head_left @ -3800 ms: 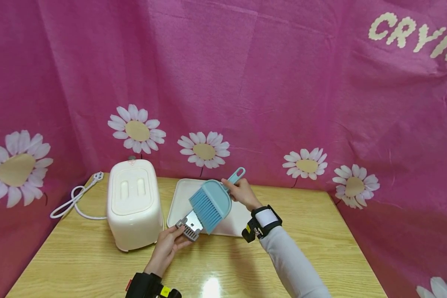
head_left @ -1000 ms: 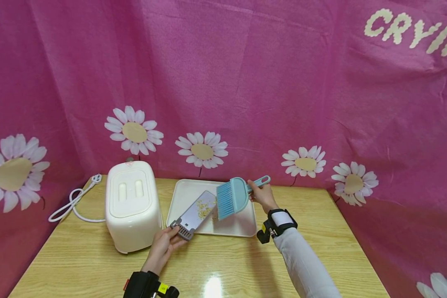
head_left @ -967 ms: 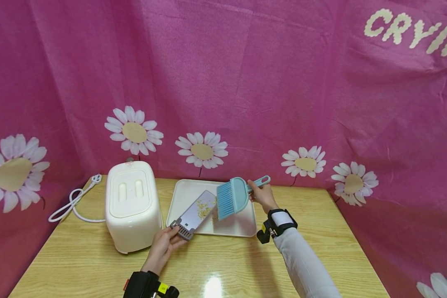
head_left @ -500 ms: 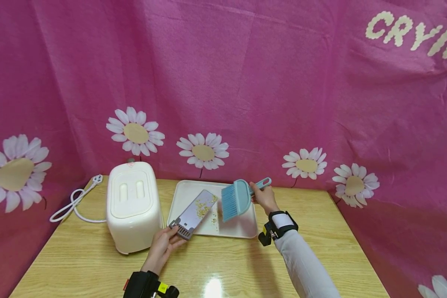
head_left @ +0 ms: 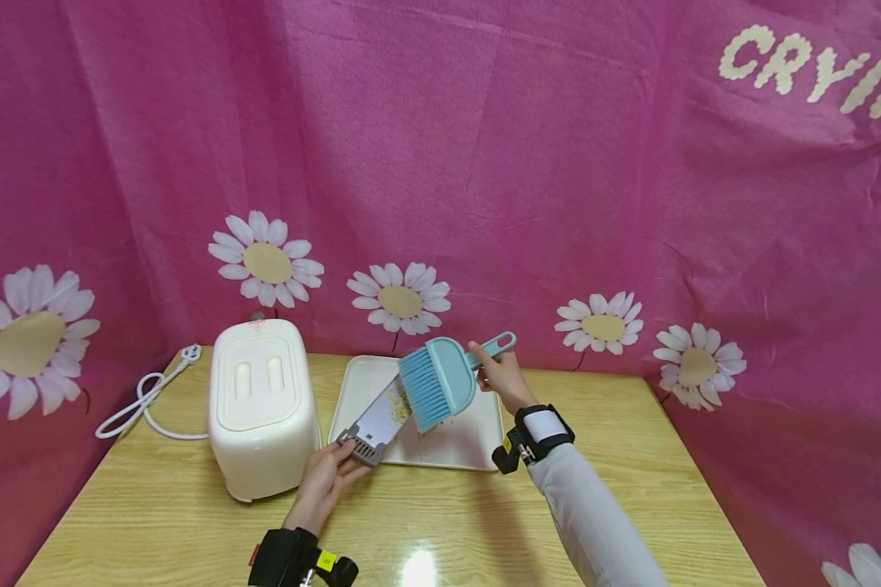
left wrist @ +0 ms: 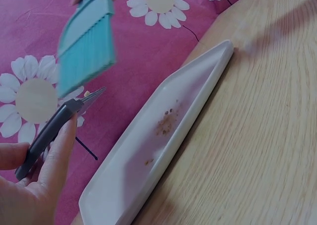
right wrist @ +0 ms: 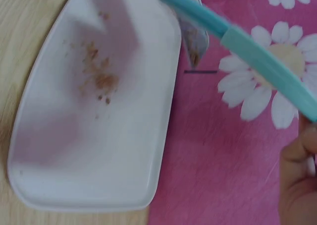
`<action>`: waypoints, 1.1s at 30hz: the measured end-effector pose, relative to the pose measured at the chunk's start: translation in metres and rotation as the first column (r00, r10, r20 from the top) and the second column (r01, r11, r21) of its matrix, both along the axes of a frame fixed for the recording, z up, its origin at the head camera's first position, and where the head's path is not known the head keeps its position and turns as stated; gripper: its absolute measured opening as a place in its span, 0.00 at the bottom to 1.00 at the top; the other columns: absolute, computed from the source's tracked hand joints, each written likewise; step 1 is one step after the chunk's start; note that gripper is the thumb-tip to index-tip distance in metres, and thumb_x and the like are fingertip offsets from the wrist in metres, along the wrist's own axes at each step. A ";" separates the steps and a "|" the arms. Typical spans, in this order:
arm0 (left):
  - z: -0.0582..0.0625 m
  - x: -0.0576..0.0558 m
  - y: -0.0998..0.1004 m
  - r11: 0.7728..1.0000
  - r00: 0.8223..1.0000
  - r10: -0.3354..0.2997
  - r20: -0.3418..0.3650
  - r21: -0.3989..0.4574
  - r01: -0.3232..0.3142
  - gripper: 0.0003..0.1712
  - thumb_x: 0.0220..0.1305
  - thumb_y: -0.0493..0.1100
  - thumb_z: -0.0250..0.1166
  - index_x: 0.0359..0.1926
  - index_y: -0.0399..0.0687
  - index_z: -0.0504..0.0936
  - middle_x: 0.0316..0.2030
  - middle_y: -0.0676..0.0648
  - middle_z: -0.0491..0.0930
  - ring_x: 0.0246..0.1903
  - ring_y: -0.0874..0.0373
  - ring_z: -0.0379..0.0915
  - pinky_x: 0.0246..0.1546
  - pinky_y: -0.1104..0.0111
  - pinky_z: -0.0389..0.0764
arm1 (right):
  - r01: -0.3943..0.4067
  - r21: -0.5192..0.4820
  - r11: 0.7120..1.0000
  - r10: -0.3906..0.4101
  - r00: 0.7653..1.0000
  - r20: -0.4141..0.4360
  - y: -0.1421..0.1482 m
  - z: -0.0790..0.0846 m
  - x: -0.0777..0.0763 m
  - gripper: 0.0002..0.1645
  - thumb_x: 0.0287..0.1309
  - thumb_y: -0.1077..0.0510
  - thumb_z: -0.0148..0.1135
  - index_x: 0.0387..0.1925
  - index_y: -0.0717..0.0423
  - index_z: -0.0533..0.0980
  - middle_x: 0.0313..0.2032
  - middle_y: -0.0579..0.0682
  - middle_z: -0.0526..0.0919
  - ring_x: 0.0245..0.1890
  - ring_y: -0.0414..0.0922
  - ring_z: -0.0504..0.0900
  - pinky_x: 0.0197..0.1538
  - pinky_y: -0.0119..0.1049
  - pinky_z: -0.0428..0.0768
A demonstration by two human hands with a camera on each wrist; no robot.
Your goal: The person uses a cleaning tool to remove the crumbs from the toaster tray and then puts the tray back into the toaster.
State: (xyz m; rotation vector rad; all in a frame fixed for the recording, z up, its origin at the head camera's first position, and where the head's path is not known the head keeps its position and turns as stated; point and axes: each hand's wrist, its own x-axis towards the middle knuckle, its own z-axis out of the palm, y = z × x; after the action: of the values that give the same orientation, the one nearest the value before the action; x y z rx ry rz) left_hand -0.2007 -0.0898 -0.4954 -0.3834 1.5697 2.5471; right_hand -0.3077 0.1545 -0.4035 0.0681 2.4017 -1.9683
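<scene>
In the head view my left hand (head_left: pixel 323 483) grips the grey slotted end of a flat metal crumb tray (head_left: pixel 382 419), holding it tilted above the white tray (head_left: pixel 477 447). Yellowish crumbs lie on its surface. My right hand (head_left: pixel 503 379) holds a light blue hand brush (head_left: pixel 446 375) by its handle. The bristles overlap the crumb tray's far end there; the left wrist view has the brush (left wrist: pixel 89 46) just above that end. Brown crumbs (right wrist: pixel 101 79) are scattered on the white tray in the right wrist view, where the brush (right wrist: pixel 237 46) appears edge-on.
A white toaster (head_left: pixel 264 399) with a lid on top stands left of the trays. Its white cord (head_left: pixel 145 399) and plug lie at the table's back left. A pink flowered cloth (head_left: pixel 484 204) hangs behind the wooden table (head_left: pixel 602 465).
Over the last half second the right hand has swung the brush leftward, from beside the crumb tray to over its far end. The left hand has kept its grip in nearly the same place.
</scene>
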 end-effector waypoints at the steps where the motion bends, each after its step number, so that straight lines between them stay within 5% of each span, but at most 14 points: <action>1: 0.000 0.000 0.001 1.000 1.000 -0.002 0.000 0.000 0.002 0.25 0.67 0.34 0.44 0.59 0.19 0.53 0.53 0.25 0.64 0.38 0.55 0.75 0.43 0.62 0.79 | -0.037 -0.005 0.999 0.037 0.999 0.000 -0.003 0.001 0.000 0.22 0.58 0.47 0.55 0.21 0.62 0.73 0.12 0.47 0.68 0.11 0.37 0.63 0.17 0.25 0.62; 6: -0.003 0.000 0.005 1.000 1.000 -0.013 -0.004 -0.009 0.013 0.25 0.67 0.34 0.44 0.59 0.20 0.54 0.51 0.27 0.67 0.36 0.57 0.76 0.41 0.62 0.80 | -0.228 0.009 0.974 0.228 0.974 -0.009 -0.024 0.004 0.003 0.22 0.60 0.49 0.53 0.18 0.60 0.70 0.10 0.45 0.62 0.11 0.37 0.59 0.16 0.26 0.55; 10: -0.004 0.000 0.007 0.999 0.999 -0.029 -0.013 -0.017 0.029 0.25 0.67 0.35 0.44 0.59 0.20 0.54 0.53 0.26 0.64 0.37 0.56 0.76 0.41 0.61 0.79 | -0.281 0.052 0.958 0.281 0.960 0.005 -0.036 0.004 0.007 0.24 0.60 0.48 0.53 0.14 0.59 0.67 0.09 0.44 0.59 0.12 0.38 0.57 0.17 0.28 0.54; 21: -0.003 0.001 0.007 0.999 0.999 -0.033 -0.011 -0.019 0.033 0.25 0.68 0.35 0.43 0.59 0.19 0.53 0.55 0.24 0.60 0.37 0.57 0.75 0.42 0.60 0.79 | -0.238 0.118 0.964 0.236 0.971 0.026 -0.040 -0.001 0.009 0.24 0.60 0.48 0.53 0.12 0.56 0.68 0.07 0.43 0.59 0.10 0.37 0.57 0.16 0.27 0.56; 33: -0.004 0.004 0.005 0.999 1.000 -0.028 0.000 -0.023 0.028 0.24 0.67 0.34 0.44 0.58 0.19 0.55 0.46 0.29 0.72 0.35 0.56 0.76 0.40 0.60 0.80 | -0.203 0.106 0.973 0.202 0.979 0.020 -0.030 -0.005 0.002 0.21 0.60 0.51 0.54 0.22 0.65 0.72 0.09 0.45 0.62 0.12 0.40 0.63 0.18 0.30 0.61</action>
State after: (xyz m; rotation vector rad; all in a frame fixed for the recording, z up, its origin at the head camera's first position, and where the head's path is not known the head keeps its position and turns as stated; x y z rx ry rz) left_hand -0.1968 -0.0845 -0.4989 -0.3606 1.5936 2.5106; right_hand -0.3060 0.1246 -0.4086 -0.1583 2.3985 -1.7474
